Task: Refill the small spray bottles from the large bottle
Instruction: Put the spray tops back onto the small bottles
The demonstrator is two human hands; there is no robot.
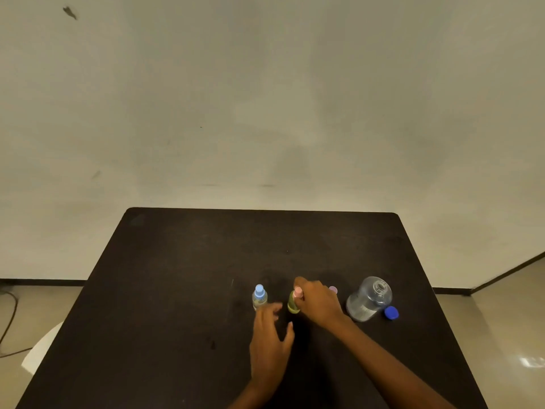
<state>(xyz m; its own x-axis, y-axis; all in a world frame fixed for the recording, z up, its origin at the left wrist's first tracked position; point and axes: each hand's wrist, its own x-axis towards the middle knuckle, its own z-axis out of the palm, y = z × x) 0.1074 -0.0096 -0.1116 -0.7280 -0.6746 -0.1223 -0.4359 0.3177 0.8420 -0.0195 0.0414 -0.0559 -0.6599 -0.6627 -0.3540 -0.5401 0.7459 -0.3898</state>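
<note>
**Inspector:** Your right hand (318, 302) is on the green spray bottle (292, 305), which stands mid-bench. Its fingers (306, 286) are curled round the pink top (298, 291).

**Operator:** And my left?

**Inspector:** Your left hand (269, 335) hovers just in front of that bottle, fingers spread and loose, holding nothing.

**Operator:** The other items?

**Inspector:** The blue-topped spray bottle (259, 296) stands upright on the bench (177, 290), just left of the green one. The large bottle (368, 299) stands to your right, uncapped, with its blue cap (391, 313) lying at its base. A small pale cap (333, 289) shows behind your right hand.
</note>
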